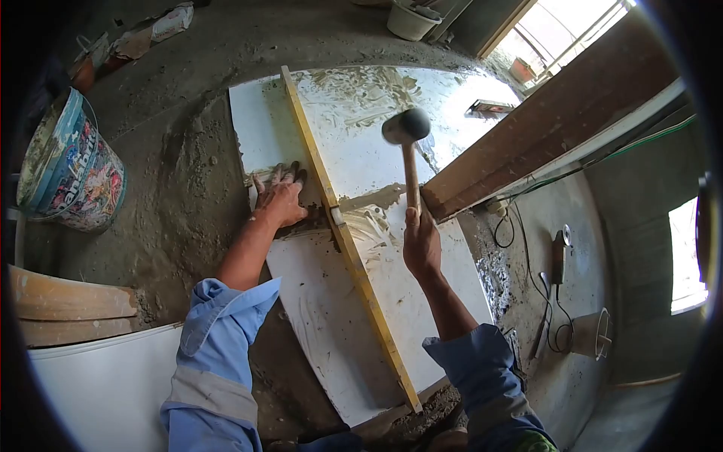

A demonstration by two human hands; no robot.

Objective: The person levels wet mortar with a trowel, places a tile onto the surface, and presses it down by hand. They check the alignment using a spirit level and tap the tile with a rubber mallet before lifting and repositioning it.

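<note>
My right hand (422,245) is wrapped round the wooden handle of a rubber mallet (407,128); its dark head is raised above the white tiles. With fingers spread, my left hand (279,197) rests at the near edge of a white tile (263,128), over a mortar-filled gap. A long yellow spirit level (365,290) lies across the tiles between my two hands. Closer to me is another white tile (324,324), and grey mortar smears the tile (361,98) at the far side.
A paint bucket (94,177) stands at left, near stacked curved boards (75,301). On the right, a brown wooden beam (550,113) juts over the tiles. Beyond it lie an angle grinder (559,256), cables and a small bucket (591,334). A white tub (412,21) sits at the back.
</note>
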